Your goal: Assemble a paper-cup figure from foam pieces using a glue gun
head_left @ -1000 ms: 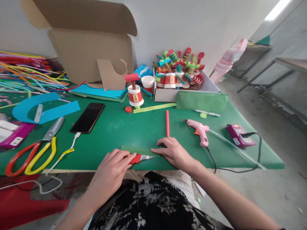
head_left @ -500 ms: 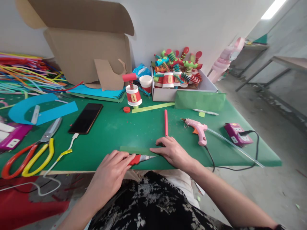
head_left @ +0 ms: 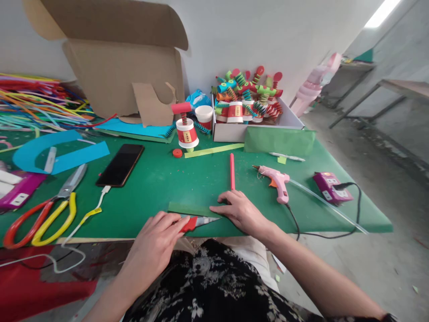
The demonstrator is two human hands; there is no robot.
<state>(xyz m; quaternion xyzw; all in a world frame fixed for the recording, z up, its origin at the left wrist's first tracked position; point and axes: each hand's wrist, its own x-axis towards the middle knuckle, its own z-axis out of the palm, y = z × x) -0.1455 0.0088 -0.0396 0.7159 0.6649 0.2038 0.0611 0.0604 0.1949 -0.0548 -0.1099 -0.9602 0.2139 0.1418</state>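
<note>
My left hand lies palm down near the table's front edge, its fingers closed over a red-handled tool with a grey pointed metal blade. Much of the handle is under the fingers. Just beyond the blade lies a narrow dark green paper strip. The thumb of my right hand rests at the strip's right end, with the index finger held apart from it. A flat red stick-like strip lies just beyond my right hand, its near end by the fingers.
A pink glue gun and purple power socket lie to the right. On the left are large scissors and a charging phone. A cup figure stands before a box of similar figures.
The pointed blade has shifted very slightly to the right beside the green strip. Both hands stay almost where they were.
</note>
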